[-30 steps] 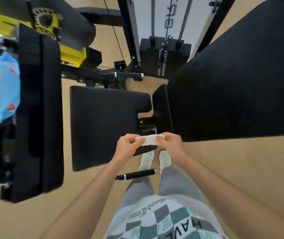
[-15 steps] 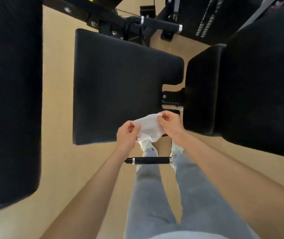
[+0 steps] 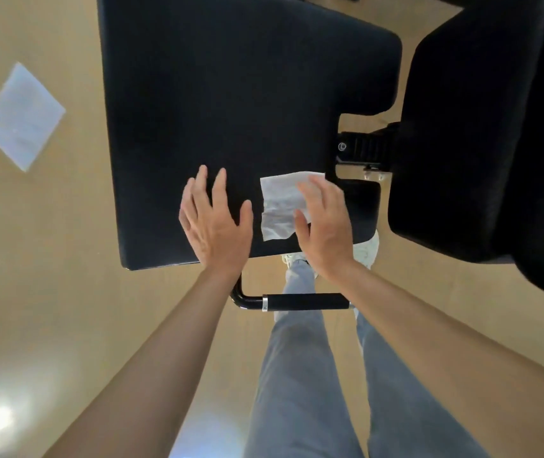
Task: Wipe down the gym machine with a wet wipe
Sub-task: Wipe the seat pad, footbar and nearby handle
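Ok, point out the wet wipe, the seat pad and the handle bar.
wet wipe (image 3: 279, 206): head view, uncovered left half.
seat pad (image 3: 231, 94): head view, top centre.
handle bar (image 3: 307, 302): head view, black grip.

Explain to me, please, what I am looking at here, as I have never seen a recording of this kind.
There is no robot: a person wears a wide-angle camera on the head, so the one view looks down past their own arms. The big black slab is the padded seat of a gym machine, with another black pad to its right and a handle bar nearer the person. Near the seat's front edge lies a white wet wipe, spread out. The right hand lies flat-fingered on it, pressing rather than gripping. The left hand is spread open beside it and holds nothing; whether it touches the seat is unclear. Below are the person's grey trousers and the tan floor.
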{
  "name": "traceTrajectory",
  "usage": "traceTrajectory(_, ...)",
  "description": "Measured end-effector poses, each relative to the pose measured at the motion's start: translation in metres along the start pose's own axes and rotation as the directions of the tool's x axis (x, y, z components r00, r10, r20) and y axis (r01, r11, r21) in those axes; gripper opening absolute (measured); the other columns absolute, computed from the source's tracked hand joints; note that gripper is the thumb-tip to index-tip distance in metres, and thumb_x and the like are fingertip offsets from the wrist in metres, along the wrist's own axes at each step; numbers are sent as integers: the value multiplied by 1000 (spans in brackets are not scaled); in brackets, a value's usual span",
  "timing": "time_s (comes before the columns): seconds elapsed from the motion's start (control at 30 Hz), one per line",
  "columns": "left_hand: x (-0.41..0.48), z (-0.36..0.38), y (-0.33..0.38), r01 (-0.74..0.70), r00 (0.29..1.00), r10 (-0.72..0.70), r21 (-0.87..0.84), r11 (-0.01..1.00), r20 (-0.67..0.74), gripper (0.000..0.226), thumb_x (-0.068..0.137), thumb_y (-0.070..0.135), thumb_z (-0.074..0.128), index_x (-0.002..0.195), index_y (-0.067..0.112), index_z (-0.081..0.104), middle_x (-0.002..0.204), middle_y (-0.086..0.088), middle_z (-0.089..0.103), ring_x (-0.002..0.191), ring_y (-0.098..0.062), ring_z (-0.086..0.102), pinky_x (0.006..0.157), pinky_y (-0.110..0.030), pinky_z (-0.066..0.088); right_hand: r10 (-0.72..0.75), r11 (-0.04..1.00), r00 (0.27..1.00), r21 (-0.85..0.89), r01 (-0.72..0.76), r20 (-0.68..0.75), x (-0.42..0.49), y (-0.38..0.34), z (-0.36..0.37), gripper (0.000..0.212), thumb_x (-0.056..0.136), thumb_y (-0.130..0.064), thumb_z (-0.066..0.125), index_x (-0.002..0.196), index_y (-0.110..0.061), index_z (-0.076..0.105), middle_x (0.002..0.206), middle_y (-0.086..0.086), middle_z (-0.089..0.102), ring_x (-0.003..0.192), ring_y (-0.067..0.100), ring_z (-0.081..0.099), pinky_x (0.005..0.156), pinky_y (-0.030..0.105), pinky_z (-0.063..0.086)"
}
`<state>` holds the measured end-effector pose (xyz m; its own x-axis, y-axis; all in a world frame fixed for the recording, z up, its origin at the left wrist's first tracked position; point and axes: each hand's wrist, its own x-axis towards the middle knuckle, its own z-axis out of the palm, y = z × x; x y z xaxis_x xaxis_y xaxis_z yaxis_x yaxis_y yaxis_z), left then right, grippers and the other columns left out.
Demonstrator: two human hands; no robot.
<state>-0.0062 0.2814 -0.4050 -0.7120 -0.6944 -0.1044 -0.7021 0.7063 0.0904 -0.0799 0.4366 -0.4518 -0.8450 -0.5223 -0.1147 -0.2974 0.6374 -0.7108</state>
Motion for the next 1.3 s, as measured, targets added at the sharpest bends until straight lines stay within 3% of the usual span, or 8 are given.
traceTrajectory(0.13, 11, 5, -40, -122, 991, 107, 201, 972, 84, 71, 102, 54, 46, 162, 22, 25, 171, -8, 16, 157, -32, 13, 127, -52, 12, -167, 963, 937, -152, 222, 308, -12, 5, 27, 57, 107, -30, 42, 161, -20, 25, 169, 10, 16, 156, 36, 9, 125, 52, 19)
traceTrajectory(0.23, 12, 11, -52, -172, 984, 152, 251, 953, 95, 72, 104, 59, 40, 163, 24, 21, 171, -9, 13, 158, -33, 11, 127, -52, 9, -149, 931, 910, -255, 261, 386, -12, 12, 32, 57, 110, -38, 27, 163, -28, 7, 171, 6, 1, 157, 34, -5, 126, 53, 10)
traceTrajectory(0.53, 8, 17, -49, -162, 987, 150, 307, 938, 62, 73, 103, 61, 33, 163, 22, 20, 170, -13, 15, 157, -38, 14, 127, -55, 11, 204, 916, 936, -392, -79, 286, -62, 56, 14, 61, 109, -43, 18, 163, -21, 0, 170, 17, -3, 156, 39, -6, 125, 57, 10)
traceTrajectory(0.6, 8, 18, -48, -158, 987, 144, 315, 936, 66, 74, 103, 62, 32, 164, 22, 18, 170, -13, 14, 157, -38, 13, 126, -56, 11, 215, 909, 928, -409, -77, 303, -74, 50, 15, 63, 109, -41, 20, 163, -16, 0, 169, 18, -5, 155, 41, -8, 125, 57, 10)
traceTrajectory(0.77, 6, 20, -48, -161, 987, 154, 326, 932, 49, 75, 102, 61, 32, 164, 20, 17, 170, -14, 15, 156, -39, 13, 126, -57, 12, -29, 951, 927, -274, 140, 374, -65, 24, 30, 61, 110, -38, 32, 163, -16, 10, 170, 12, 2, 155, 42, -4, 125, 58, 10)
traceTrajectory(0.9, 6, 22, -48, -160, 987, 150, 329, 931, 57, 76, 102, 62, 32, 164, 20, 15, 170, -15, 14, 157, -39, 12, 126, -57, 10, -189, 930, 901, -223, 291, 390, -28, 6, 40, 58, 111, -37, 31, 163, -23, 10, 171, 9, 4, 156, 36, -4, 127, 52, 7)
traceTrajectory(1.07, 6, 23, -48, -155, 988, 146, 352, 923, 53, 76, 102, 61, 32, 164, 20, 15, 170, -15, 14, 156, -40, 13, 125, -58, 12, 53, 942, 948, -331, 57, 313, -18, 38, 25, 61, 110, -42, 22, 163, -23, -3, 170, 11, -8, 157, 32, -9, 127, 50, 5)
traceTrajectory(1.3, 6, 22, -46, -154, 988, 138, 346, 926, 70, 77, 101, 61, 32, 164, 20, 13, 170, -15, 13, 156, -40, 12, 126, -58, 10, 345, 906, 905, -341, -251, 251, -62, 59, 13, 64, 108, -41, 11, 161, -10, -10, 168, 22, -12, 154, 40, -14, 126, 55, 10)
